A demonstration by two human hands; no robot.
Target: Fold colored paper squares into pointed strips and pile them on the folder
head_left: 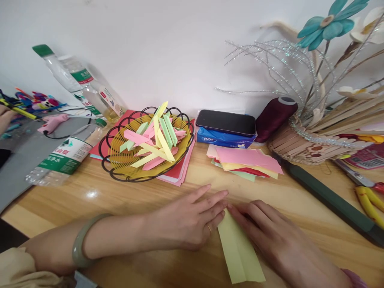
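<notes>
A folded strip of pale yellow-green paper lies on the wooden table near its front edge. My left hand rests flat with its fingertips pressing the strip's far left end. My right hand lies flat along the strip's right side, fingers pressing its top end. The fingertips of both hands meet at the strip's far end. A green bangle sits on my left wrist.
A wire basket of folded coloured strips stands behind the hands on coloured sheets. A stack of paper squares, a phone on a tissue pack, a thread spool, water bottles, a dark ruler and yellow-handled scissors surround them.
</notes>
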